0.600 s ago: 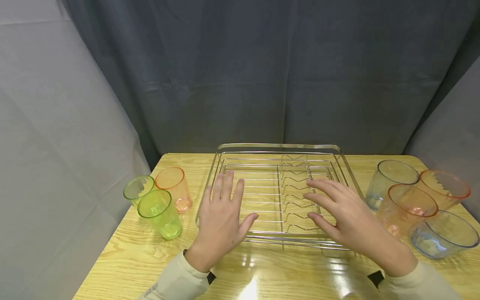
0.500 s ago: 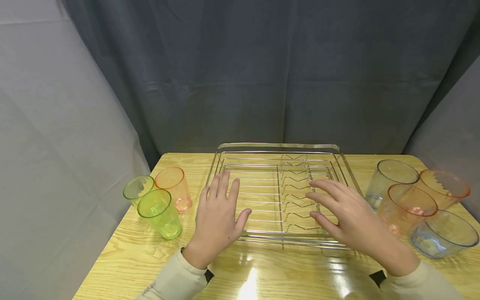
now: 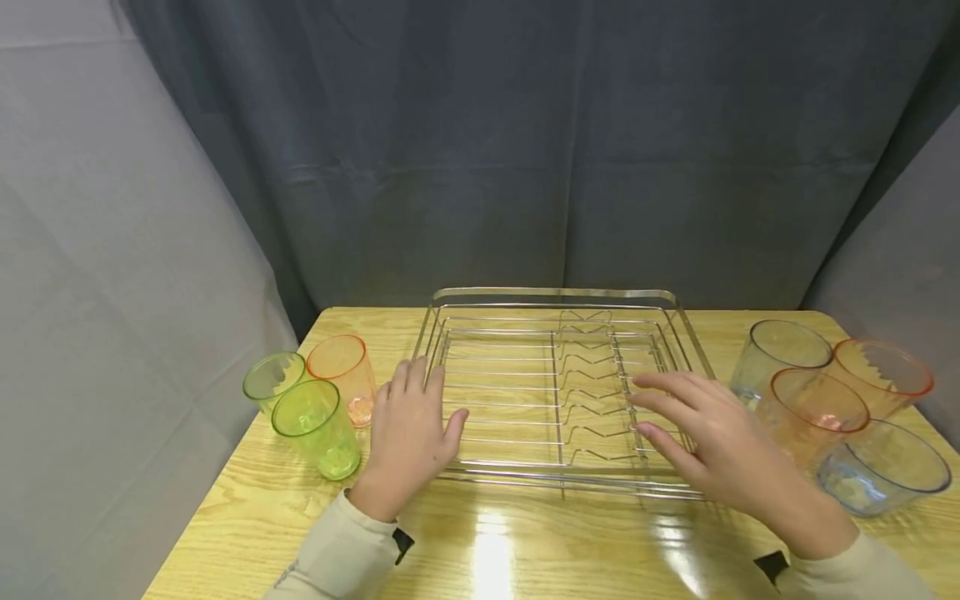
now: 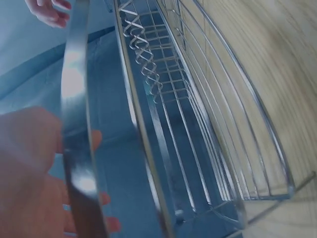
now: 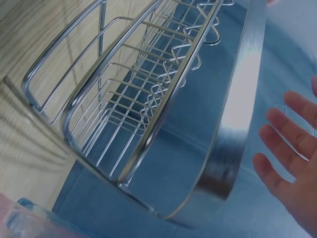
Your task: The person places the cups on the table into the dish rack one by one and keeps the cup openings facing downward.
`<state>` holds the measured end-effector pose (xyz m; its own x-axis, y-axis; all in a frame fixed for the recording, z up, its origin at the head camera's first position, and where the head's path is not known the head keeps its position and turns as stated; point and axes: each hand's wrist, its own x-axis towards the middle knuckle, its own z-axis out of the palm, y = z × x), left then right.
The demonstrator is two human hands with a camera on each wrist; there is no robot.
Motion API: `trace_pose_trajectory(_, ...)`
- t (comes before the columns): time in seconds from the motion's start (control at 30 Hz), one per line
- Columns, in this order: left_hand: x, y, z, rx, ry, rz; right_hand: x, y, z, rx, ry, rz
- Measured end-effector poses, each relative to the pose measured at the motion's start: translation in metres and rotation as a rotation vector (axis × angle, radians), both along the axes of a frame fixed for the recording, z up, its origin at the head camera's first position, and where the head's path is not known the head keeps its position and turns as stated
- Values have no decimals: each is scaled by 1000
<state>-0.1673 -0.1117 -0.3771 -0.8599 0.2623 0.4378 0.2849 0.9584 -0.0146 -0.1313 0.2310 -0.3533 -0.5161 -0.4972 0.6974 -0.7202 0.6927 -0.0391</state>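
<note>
A metal wire dish rack stands in the middle of the wooden table, with wavy wire dividers right of its centre. My left hand hovers over the rack's front left corner, fingers straight, holding nothing. Above the rack's right side is my right hand, its fingers spread and slightly bent around nothing. In the left wrist view, the rack's flat metal rim crosses in front of the left hand. The right wrist view shows the right hand beside the rim, apart from it.
Left of the rack stand a light green cup, an orange cup and a bright green cup. On the right are a clear greyish cup, two orange cups and a bluish bowl-like cup. A dark curtain hangs behind.
My left hand has moved left across the rack toward the cups on that side. My right hand has shifted slightly to the right. The rack and cups stay in place.
</note>
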Motion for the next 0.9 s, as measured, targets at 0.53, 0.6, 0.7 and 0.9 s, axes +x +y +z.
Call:
trace_pose_trajectory(0.53, -25, -14, -16, 287, -278, 36, 2, 16, -7, -4, 1, -48)
trace_pose_trajectory(0.6, -26, -15, -16, 321, -324, 45, 2, 17, -7, -7, 6, -57)
trace_pose_trajectory(0.7, -26, -19, -16, 375, -389, 62, 1, 19, -7, -9, 0, -75)
trace_pose_trajectory(0.9, -27, -23, -18, 496, -489, 64, 0, 23, -4, 21, -24, -107)
